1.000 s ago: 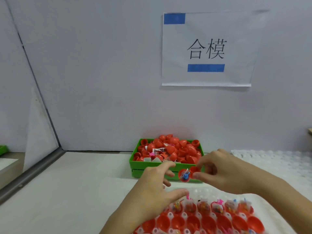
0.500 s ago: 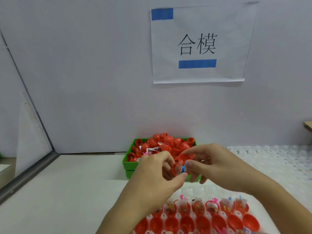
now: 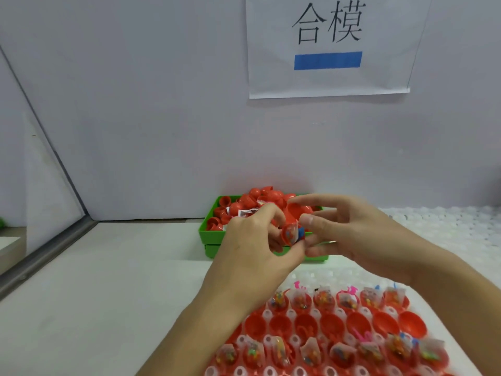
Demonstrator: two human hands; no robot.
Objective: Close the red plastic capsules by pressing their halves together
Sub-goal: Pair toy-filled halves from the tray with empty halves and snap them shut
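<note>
Capsule (image 3: 289, 234) mid-close, in front of green bin (image 3: 210, 234).
Left hand (image 3: 252, 248) fingers pinch filled half; right hand (image 3: 349, 234) fingers, partly spread, steady the blue toy so the halves can seat.

White desk (image 3: 108, 280) underfoot of it all, pale wall (image 3: 135, 104) behind. Paper sign (image 3: 329, 47) up top-right on the wall: black characters, blue bar beneath, top edge cut off by frame. Metal rail (image 3: 40, 256) runs diagonally along desk's left edge w/ a pale panel (image 3: 16, 131) rising from it. Far right, bumpy white sheet (image 3: 461, 229) lying on the desk. Tiny green bit (image 3: 2, 222) at left border, can't tell what.
</note>
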